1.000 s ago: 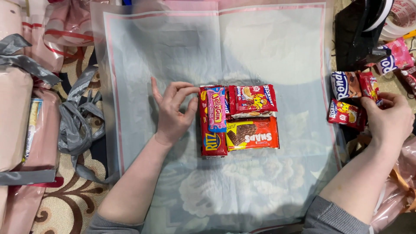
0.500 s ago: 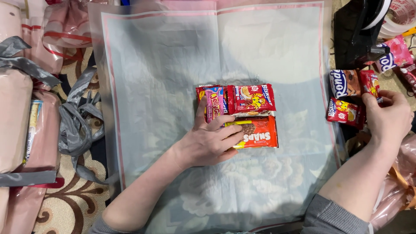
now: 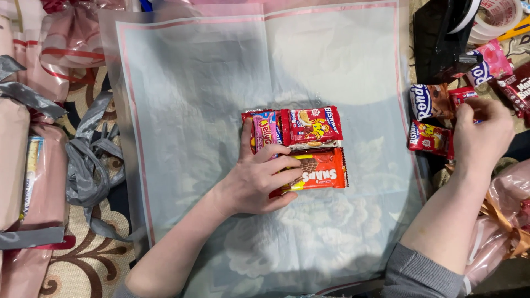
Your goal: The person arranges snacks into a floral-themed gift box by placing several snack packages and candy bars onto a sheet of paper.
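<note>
Left hand (image 3: 256, 182): fingers spread flat over snack packet stack (image 3: 309, 146) on translucent wrapping sheet (image 3: 193, 99). Right hand (image 3: 483, 138): fingers pinching red biscuit packet (image 3: 428, 137).

Grey ribbon (image 3: 88, 160) lies coiled on the patterned carpet (image 3: 94, 259) at left, beside pink wrapped parcels (image 3: 22, 165); a roll of clear tape (image 3: 497, 19) sits top right by a black dispenser (image 3: 439, 41); pink cellophane with a gold bow (image 3: 505, 221) lies lower right.
</note>
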